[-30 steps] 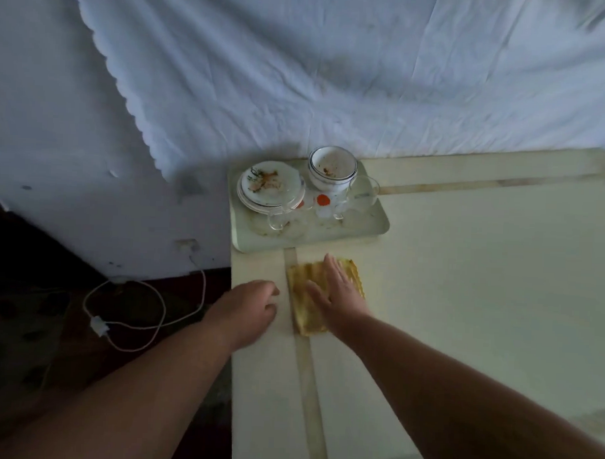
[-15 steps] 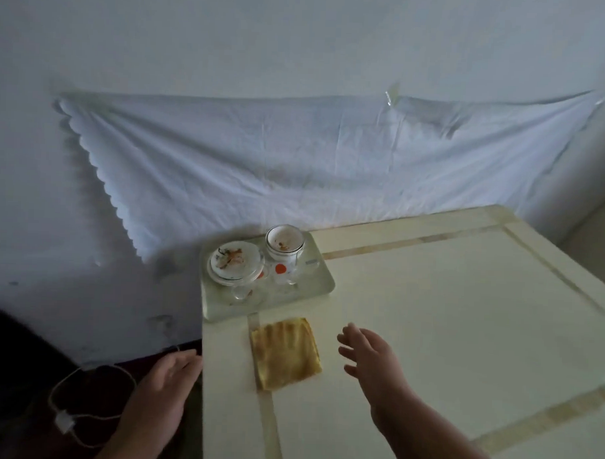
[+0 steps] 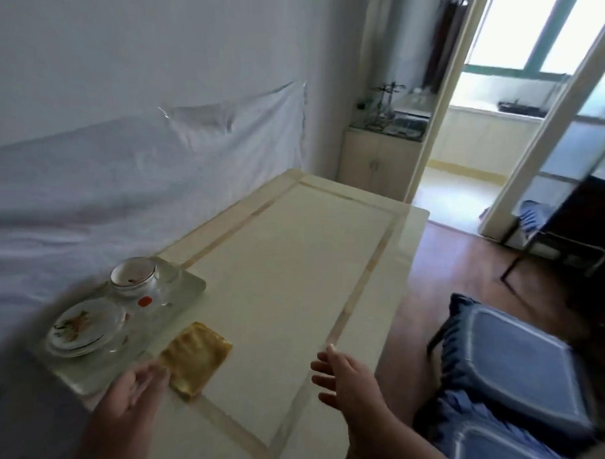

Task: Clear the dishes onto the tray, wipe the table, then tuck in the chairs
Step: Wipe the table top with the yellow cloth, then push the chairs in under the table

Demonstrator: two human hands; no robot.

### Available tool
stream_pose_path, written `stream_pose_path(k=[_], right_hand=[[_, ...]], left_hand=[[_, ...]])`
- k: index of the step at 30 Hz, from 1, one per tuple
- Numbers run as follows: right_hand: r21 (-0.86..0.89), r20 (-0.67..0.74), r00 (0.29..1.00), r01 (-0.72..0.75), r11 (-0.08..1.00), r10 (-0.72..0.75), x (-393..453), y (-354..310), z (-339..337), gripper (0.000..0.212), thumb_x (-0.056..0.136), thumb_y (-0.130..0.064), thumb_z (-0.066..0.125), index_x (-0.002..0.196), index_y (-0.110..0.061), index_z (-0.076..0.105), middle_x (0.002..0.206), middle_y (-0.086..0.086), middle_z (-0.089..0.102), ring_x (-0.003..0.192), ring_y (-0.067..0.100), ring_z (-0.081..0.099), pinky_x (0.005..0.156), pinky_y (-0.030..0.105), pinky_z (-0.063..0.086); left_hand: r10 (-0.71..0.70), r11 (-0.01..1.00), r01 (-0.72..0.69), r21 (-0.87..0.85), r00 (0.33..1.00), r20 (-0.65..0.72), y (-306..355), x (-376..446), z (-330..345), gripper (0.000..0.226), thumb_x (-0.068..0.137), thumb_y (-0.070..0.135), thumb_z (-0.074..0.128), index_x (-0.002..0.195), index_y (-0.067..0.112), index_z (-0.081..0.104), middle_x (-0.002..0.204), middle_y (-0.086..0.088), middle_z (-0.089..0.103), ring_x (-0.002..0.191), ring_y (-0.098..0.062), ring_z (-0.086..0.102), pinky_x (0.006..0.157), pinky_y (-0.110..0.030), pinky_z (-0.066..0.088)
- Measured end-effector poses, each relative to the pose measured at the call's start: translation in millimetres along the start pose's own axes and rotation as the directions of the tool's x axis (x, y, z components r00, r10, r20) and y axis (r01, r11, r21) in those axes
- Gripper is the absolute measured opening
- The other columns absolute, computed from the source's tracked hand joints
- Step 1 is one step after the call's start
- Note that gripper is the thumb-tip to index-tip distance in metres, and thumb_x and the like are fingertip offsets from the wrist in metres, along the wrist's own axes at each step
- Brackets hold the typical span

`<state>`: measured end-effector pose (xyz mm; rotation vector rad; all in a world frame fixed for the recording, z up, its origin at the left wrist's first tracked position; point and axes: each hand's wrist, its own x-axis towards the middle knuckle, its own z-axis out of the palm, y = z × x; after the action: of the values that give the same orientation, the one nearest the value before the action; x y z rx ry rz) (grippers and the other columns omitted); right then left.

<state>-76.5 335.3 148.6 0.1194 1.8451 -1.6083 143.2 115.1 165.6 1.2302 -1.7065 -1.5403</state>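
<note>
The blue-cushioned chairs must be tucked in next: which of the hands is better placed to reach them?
Probably the right hand. It hovers open over the table edge nearest the blue-cushioned chairs, which stand on that side. The left hand is across the table, by the yellow cloth and tray.

The left hand [image 3: 130,400] is smeared by motion blur, so how its fingers lie cannot be told, nor whether they touch the yellow cloth [image 3: 195,357]. It hides the near corner of the tray [image 3: 189,287]. The glassware beside the bowl [image 3: 133,278] is too clear and blurred to count. The bottom edge cuts off both forearms and the nearer blue-cushioned chair [image 3: 515,370].
</note>
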Motion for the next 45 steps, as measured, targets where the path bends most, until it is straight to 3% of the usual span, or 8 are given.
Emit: stream_pose_path(k=[2,5,9,16,26,29,38,45], right_hand=[[0.063,-0.108,0.994,-0.003,0.998,0.01,-28.5,16.0,-34.9,0.034,0.112,-0.037,0.057,0.112,-0.008,0.075,0.117,0.015,0.08,0.096,0.025,0.073,0.079,0.04,0.054],[0.113,-0.241,0.971,0.024,0.993,0.004,-69.7,33.2,-87.1,0.036,0.113,-0.036,0.056,0.114,-0.005,0.074,0.114,0.017,0.079,0.093,0.026,0.071,0.073,0.036,0.051],[0.221,-0.437,0.899,0.139,0.965,-0.029,-125.1,41.7,-169.0,0.04,0.114,-0.037,0.054,0.113,-0.001,0.073,0.101,0.013,0.077,0.083,0.023,0.067,0.063,0.033,0.047],[0.316,-0.654,0.756,0.244,0.917,0.024,-226.6,82.5,-290.1,0.049,0.115,-0.047,0.047,0.117,-0.006,0.074,0.118,0.018,0.079,0.104,0.031,0.072,0.09,0.048,0.056],[0.493,-0.764,0.632,0.436,0.753,0.134,-358.9,166.2,-458.2,0.059,0.113,-0.054,0.047,0.12,-0.001,0.073,0.103,0.02,0.078,0.086,0.027,0.07,0.074,0.04,0.054],[0.477,-0.779,0.614,0.449,0.756,0.126,-391.7,190.5,-521.0,0.065,0.11,-0.061,0.048,0.123,-0.004,0.074,0.116,0.022,0.081,0.097,0.03,0.073,0.084,0.044,0.056],[0.474,-0.777,0.613,0.417,0.776,0.145,-417.7,205.9,-646.7,0.067,0.11,-0.065,0.044,0.124,-0.008,0.075,0.121,0.018,0.081,0.12,0.038,0.073,0.1,0.052,0.057],[0.523,-0.743,0.651,0.42,0.742,0.155,-352.4,190.9,-714.5,0.067,0.11,-0.065,0.041,0.128,-0.008,0.073,0.126,0.018,0.079,0.119,0.035,0.073,0.111,0.054,0.055]], left_hand=[[0.037,0.999,-0.037,-0.001,0.994,0.104,5.6,-9.5,16.6,0.032,0.094,0.047,0.081,0.104,0.019,0.07,0.09,-0.017,0.069,0.086,-0.023,0.073,0.082,-0.016,0.053],[0.057,0.996,-0.069,0.052,0.976,0.211,7.2,-31.1,50.4,0.049,0.074,0.08,0.072,0.109,0.046,0.072,0.099,-0.001,0.076,0.096,-0.025,0.072,0.099,-0.055,0.057],[0.057,0.998,-0.054,-0.017,0.911,0.408,4.0,-68.0,114.8,0.071,0.061,0.097,0.071,0.109,0.045,0.072,0.113,0.0,0.076,0.098,-0.019,0.07,0.103,-0.066,0.055],[0.066,0.997,-0.082,-0.008,0.745,0.664,28.1,-189.0,214.5,0.024,0.102,0.039,0.064,0.113,0.019,0.068,0.112,-0.003,0.074,0.096,-0.014,0.067,0.105,-0.059,0.054],[0.033,0.999,0.004,-0.045,0.624,0.781,4.3,-389.5,319.5,0.033,0.096,0.051,0.074,0.104,0.019,0.069,0.095,-0.008,0.078,0.082,-0.007,0.076,0.069,-0.031,0.063],[-0.003,0.999,0.041,-0.027,0.606,0.796,-8.8,-456.6,353.1,0.044,0.094,0.057,0.077,0.114,0.018,0.072,0.101,-0.025,0.077,0.085,-0.034,0.074,0.077,-0.05,0.063],[0.02,0.998,0.029,-0.047,0.6,0.8,-11.4,-575.6,430.7,0.02,0.11,0.035,0.059,0.101,0.019,0.064,0.09,-0.004,0.064,0.081,-0.013,0.059,0.078,-0.041,0.049],[0.002,1.0,-0.02,0.015,0.661,0.75,-30.9,-563.4,513.2,0.024,0.104,0.045,0.067,0.11,0.022,0.068,0.107,-0.007,0.073,0.102,-0.026,0.069,0.101,-0.064,0.055]])
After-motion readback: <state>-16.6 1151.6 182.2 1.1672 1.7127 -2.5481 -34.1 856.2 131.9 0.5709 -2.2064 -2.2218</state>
